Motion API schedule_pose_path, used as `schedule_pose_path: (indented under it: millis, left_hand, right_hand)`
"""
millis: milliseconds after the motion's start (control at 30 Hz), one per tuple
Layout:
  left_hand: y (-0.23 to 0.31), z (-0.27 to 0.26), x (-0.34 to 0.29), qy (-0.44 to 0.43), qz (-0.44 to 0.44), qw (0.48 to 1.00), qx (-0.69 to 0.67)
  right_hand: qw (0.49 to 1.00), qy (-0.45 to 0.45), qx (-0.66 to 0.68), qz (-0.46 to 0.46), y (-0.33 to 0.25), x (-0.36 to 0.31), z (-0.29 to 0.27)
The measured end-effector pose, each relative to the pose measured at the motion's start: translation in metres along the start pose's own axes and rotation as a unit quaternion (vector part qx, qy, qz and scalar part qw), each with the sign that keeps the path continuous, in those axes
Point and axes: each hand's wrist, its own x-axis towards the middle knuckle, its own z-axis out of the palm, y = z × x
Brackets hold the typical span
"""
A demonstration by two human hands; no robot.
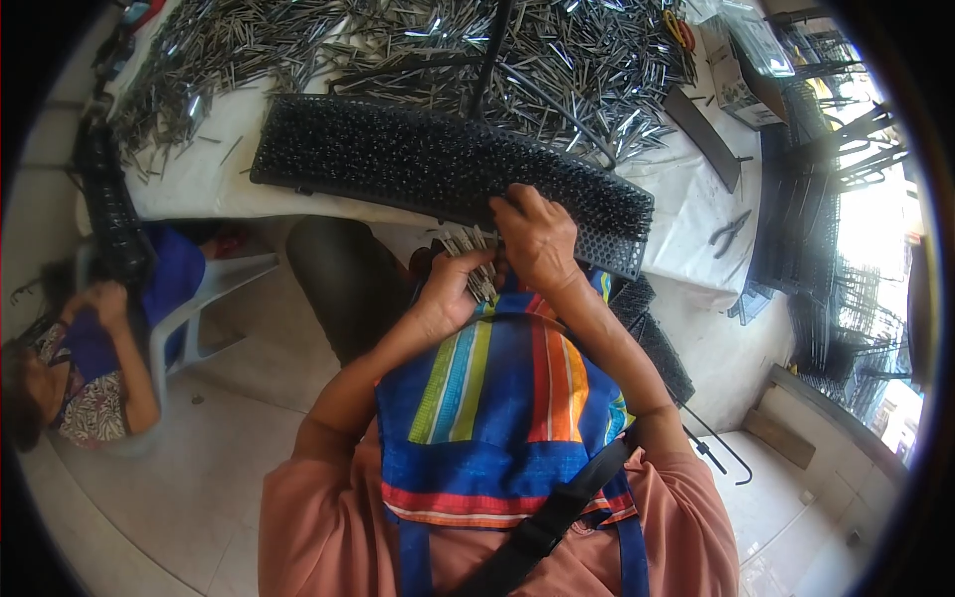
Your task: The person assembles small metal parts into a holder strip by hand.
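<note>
A long, curved black perforated panel [368, 149] lies along the near edge of the table, densely covered with short dark upright pieces. Bare holes show near its right end. My left hand [450, 289] is closed around a bundle of thin metal strips [468, 242], just below the panel's near edge. Beside it, my right hand [540, 237] is over that edge, fingers bent and pinched together against the panel. Whatever lies between those fingertips is too small and hidden to tell.
A large heap of loose metal strips [398, 40] covers the white-covered table [686, 224]. Pliers [731, 232] and a flat dark bar [704, 137] lie at right. Black wire racks [796, 219] stand beyond. Another person [95, 388] sits at left near a pale plastic chair [204, 298].
</note>
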Motion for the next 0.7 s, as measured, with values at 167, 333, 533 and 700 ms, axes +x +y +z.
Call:
schedule_pose_path:
  millis: [167, 333, 533, 700]
  left_hand:
    - [0.004, 0.003, -0.005, -0.006, 0.012, 1.0, -0.012]
    - [-0.001, 0.003, -0.003, 0.027, 0.023, 0.999, 0.031]
    - [0.0, -0.01, -0.001, 0.014, 0.021, 0.996, 0.085]
    - [-0.004, 0.0, 0.003, 0.03, 0.035, 0.992, 0.118]
  right_hand:
    - [0.99, -0.011, 0.117, 0.082, -0.005, -0.011, -0.007]
    - [0.898, -0.061, 0.347, 0.265, -0.009, -0.027, 0.001]
    - [0.891, 0.037, 0.349, 0.287, -0.006, -0.018, -0.002]
    - [0.934, 0.108, 0.26, 0.219, 0.001, -0.011, 0.0]
